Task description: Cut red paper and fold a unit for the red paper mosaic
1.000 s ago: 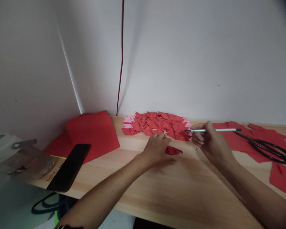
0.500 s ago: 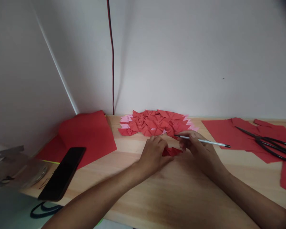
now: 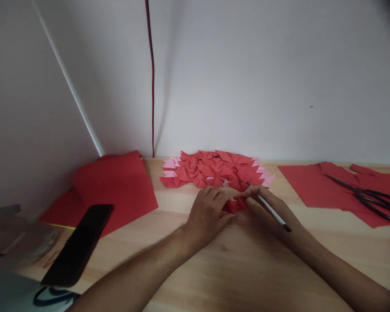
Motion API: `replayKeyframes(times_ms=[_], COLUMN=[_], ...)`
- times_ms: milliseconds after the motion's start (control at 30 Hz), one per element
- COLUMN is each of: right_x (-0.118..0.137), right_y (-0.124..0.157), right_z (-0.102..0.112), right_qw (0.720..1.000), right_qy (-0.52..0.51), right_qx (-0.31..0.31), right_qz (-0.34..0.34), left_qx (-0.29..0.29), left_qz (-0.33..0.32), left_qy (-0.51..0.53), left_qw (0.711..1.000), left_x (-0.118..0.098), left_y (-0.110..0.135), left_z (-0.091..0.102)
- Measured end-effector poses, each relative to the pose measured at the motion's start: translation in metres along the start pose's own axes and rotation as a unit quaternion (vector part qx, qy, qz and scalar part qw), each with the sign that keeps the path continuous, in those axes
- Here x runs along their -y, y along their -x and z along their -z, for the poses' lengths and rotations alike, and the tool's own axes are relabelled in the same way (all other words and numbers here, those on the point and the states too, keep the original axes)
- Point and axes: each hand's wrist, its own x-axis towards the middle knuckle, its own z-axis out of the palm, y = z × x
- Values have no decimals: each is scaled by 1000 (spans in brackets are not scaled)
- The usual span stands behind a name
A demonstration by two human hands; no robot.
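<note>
A small folded piece of red paper [image 3: 235,206] sits low over the wooden table, between my two hands. My left hand [image 3: 208,209] is closed around its left side. At its right edge are the fingertips of my right hand [image 3: 264,203], which also holds a slim white pen [image 3: 270,209] with dark ends. The pen slants back across that hand, its dark butt end toward me. Just beyond my fingers lies a spread of red folded paper pieces [image 3: 214,167], with pink ones [image 3: 170,164] showing at its sides.
Large red paper sheets [image 3: 117,186] lie at the left, partly under a black phone [image 3: 79,245]. Black-handled scissors [image 3: 365,195] rest on more red paper [image 3: 299,184] at the right. A clear round container [image 3: 32,242] stands far left. The wall [image 3: 247,78] rises behind the table.
My right hand has closed in on the folded red paper, its fingertips now at the paper's edge. The pen has swung from nearly level to a steeper slant. The view has shifted slightly.
</note>
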Motion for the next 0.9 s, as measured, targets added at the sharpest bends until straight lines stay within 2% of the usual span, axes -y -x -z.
replayKeyframes(times_ms=[167,233,367,467,700,900], right_x=[3,3,7,9,1,12], right_y=[2,1,0,-1,0,2], right_z=[-2,-2,-1,1,1,3], right_qw=[1000,1000,999,999,999,999], right_qy=[-18,-25,-30,-29,-21,-18], right_qx=[13,2,-20,-23,-27,-18], right_qz=[2,1,-10,-16,-28,-22], left_qx=[19,33,52,48,52,46], left_qz=[10,51,180,232,232,220], left_qy=[74,120,194,249,330,275], left_qw=[997,991,963,939,913,935], left_x=[-3,-4,-1,8,25,28], left_y=[-2,-3,-5,-7,-11,-10], left_z=[4,5,6,6,6,6])
